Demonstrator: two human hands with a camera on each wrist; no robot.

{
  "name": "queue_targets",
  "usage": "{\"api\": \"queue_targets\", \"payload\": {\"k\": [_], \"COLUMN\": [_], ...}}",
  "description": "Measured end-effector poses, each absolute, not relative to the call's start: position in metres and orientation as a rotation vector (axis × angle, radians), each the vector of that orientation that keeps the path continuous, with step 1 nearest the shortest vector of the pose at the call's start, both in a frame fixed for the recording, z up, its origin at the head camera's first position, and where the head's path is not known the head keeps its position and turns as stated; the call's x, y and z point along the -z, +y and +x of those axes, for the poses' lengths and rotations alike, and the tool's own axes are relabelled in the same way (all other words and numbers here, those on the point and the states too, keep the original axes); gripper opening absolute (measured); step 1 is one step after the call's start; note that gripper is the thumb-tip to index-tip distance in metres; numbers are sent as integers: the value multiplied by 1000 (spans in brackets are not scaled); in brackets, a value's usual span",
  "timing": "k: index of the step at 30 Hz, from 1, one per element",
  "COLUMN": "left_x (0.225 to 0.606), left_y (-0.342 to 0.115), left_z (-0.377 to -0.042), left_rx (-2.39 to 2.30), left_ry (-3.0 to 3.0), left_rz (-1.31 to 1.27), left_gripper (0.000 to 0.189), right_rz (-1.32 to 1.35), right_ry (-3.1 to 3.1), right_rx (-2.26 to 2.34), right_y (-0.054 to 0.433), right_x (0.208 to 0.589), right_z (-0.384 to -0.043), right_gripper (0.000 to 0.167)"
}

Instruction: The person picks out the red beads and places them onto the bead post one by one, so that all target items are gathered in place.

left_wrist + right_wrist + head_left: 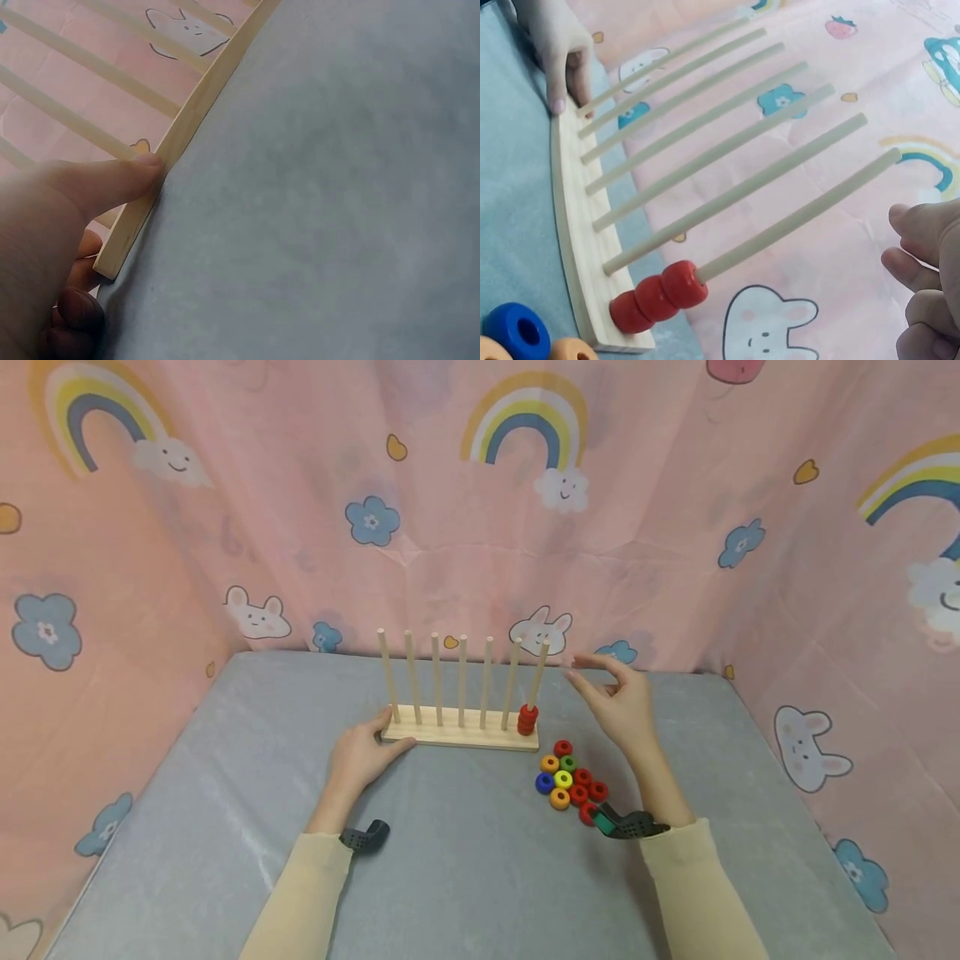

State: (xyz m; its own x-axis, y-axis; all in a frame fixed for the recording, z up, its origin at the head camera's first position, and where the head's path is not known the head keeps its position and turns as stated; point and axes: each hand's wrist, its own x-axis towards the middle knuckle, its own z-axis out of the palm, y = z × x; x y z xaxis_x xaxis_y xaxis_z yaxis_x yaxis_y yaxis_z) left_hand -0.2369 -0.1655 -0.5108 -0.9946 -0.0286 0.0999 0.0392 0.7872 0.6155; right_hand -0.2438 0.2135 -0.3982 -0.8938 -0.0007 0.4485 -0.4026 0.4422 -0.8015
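Your left hand (362, 755) grips the rack (465, 739); your right hand (624, 700), thumb and fingers parted, hovers near the beaded peg (538, 672).

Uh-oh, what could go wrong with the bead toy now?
The loose beads might roll if the right grip brushes them. That grip is also near the peg with three red beads, so it might bump it. The wooden rack could twist, because the left grip holds just one end.

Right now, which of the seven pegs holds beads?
The peg at the right end of the wooden base, farthest from the left hand: it holds three red beads, while the other six pegs are bare.
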Motion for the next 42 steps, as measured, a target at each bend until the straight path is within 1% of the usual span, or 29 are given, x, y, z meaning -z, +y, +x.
{"api": "queue_targets", "payload": {"k": [10,23,26,32,35,42], "left_x": [509,508,509,510,512,512], "left_y": [-166,-165,-165,-165,-164,-165], "left_z": [-237,-237,-236,-235,-235,-236], "left_rx": [1007,997,1005,1000,1002,1023], "left_ry": [-2882,-2876,-2872,-2860,-2855,-2846], "left_rz": [6,-14,-9,-18,-24,-12], "left_gripper": [83,84,84,83,84,84], "right_rz": [224,34,50,131,156,225], "right_ry": [-2389,-2473,-2499,-2495,-2525,-2586], "right_rx": [-1439,-1462,-1481,-1542,-1572,-1602], "right_y": [229,251,256,263,265,263], "right_x": [416,464,477,504,515,520], "right_z": [-237,-227,-227,-231,-229,-228], "right_gripper": [30,34,35,30,31,35]}}
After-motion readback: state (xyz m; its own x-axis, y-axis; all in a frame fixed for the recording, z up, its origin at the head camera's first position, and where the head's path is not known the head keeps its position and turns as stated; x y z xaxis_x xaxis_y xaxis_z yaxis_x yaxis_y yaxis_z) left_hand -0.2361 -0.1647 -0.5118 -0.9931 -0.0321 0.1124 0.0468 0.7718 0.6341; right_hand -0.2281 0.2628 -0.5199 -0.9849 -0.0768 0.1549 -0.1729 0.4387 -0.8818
